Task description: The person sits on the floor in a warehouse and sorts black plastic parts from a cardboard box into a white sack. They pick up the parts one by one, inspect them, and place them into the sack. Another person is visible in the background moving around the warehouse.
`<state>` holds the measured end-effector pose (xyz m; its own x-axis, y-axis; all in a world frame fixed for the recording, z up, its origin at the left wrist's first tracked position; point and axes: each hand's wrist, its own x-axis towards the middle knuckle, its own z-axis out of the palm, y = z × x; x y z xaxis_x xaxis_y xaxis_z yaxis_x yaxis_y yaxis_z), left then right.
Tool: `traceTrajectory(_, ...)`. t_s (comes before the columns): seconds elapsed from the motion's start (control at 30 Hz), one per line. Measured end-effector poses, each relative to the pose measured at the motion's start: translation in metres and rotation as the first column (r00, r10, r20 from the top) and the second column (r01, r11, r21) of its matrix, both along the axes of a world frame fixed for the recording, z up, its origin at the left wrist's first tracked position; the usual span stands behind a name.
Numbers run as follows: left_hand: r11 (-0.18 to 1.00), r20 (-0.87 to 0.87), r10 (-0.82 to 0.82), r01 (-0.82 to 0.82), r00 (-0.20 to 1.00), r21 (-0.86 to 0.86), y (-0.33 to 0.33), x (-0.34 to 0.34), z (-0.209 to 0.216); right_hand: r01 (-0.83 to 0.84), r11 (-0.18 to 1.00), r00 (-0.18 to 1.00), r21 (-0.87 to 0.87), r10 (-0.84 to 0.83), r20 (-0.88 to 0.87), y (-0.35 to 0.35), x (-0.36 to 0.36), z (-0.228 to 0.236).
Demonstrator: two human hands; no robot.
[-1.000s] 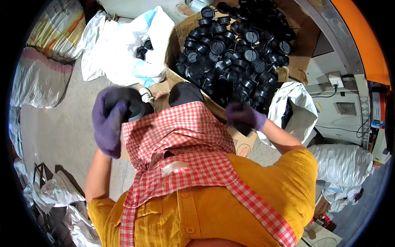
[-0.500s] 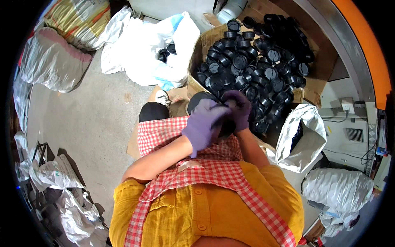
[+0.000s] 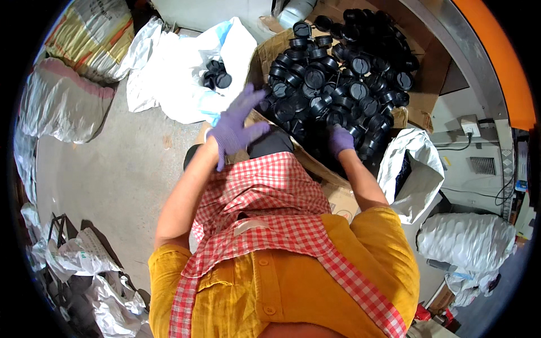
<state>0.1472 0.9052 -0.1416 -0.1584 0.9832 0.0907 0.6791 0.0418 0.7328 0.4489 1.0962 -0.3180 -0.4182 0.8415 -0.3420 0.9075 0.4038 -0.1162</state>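
My left hand (image 3: 239, 125), in a purple glove, is held over my knee with its fingers spread and nothing in them. It is beside the open white bag (image 3: 174, 79), where several black plastic lids (image 3: 224, 80) lie. My right hand (image 3: 340, 139), in a matching glove, reaches down into a large heap of round black lids (image 3: 315, 79) in a cardboard box (image 3: 327, 176). Its fingers are hidden among the lids, so I cannot make out whether they hold one.
An open white sack (image 3: 417, 163) with dark contents stands right of the box. Stuffed sacks (image 3: 67, 104) sit at the far left, and another bulky white sack (image 3: 465, 239) lies at the right. Crumpled bags (image 3: 112, 298) hang near a dark frame at lower left.
My hands were together over my lap around a dark item. They have parted: the left moved toward the white bag and opened, the right reached into the heap. The lids in the bag look differently arranged.
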Motion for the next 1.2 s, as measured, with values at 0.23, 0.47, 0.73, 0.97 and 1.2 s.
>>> traceTrajectory(0.23, 0.984, 0.243, 0.089, -0.123, 0.966, 0.127, -0.013, 0.081, -0.025, 0.064, 0.996, 0.436, -0.067, -0.088, -0.896, -0.075, -0.046, 0.134)
traceTrajectory(0.47, 0.976, 0.880, 0.116, 0.111, 0.461, -0.187, -0.042, 0.068, -0.041, -0.522, 0.837, 0.447, 0.165, 0.433, -0.783, -0.107, -0.060, 0.188)
traceTrajectory(0.73, 0.850, -0.245, -0.526, 0.496, 0.815, -0.175, -0.068, 0.056, 0.019, -0.538, 0.404, 0.842, -0.740, 0.306, -0.445, -0.123, -0.063, 0.184)
traceTrajectory(0.97, 0.677, -0.253, -0.655, 0.701, 0.712, 0.222, -0.085, 0.012, 0.070, -0.247, -0.218, 0.969, -0.944, -0.077, -0.236, -0.075, -0.012, 0.197)
traceTrajectory(1.2, 0.999, 0.878, -0.034, 0.017, 0.478, 0.029, -0.066, 0.075, 0.055, -0.841, 0.168, 0.231, -0.514, -0.748, -0.622, -0.111, -0.068, 0.176)
